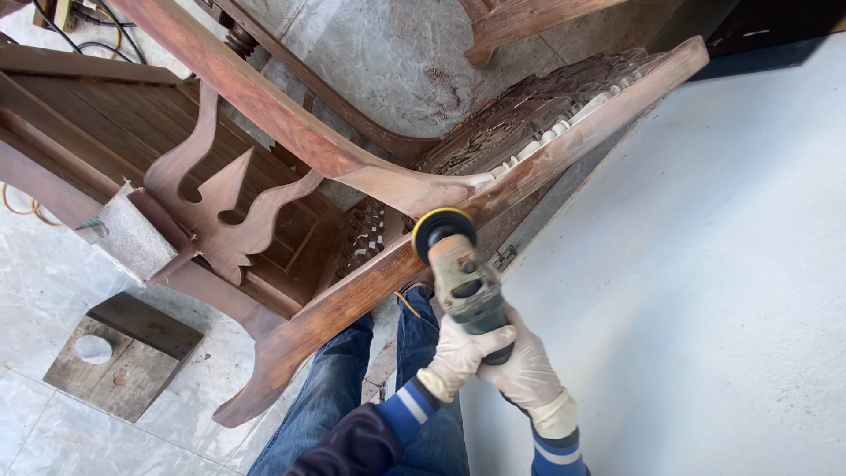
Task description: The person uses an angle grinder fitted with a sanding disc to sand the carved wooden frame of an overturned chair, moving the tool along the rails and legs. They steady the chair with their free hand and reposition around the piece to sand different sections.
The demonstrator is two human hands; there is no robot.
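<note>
Both gloved hands are wrapped around the back end of the sander [463, 278], so its grip is mostly hidden: the left hand [460, 354] closes over it from the near side, and the right hand [527, 370] clamps it from behind and below, fingers curled tight. Under the round yellow-rimmed pad [443, 231] the contact spot can't be seen; the pad sits right against the wooden rail [564, 159] of the carved chair frame [264, 123], which lies tipped on the tiled floor [44, 291]. The sander itself is dusty, tan and worn, with a dark rear section, pointing away from the person toward the rail. Pale bare patches show along the carving [564, 123] just past the pad. The frame's top and left edges run out of shot. Jeans [352, 388] and blue striped cuffs [407, 410] fill the bottom edge. A small wooden block with a round hole [123, 353] lies on the floor, well left.
</note>
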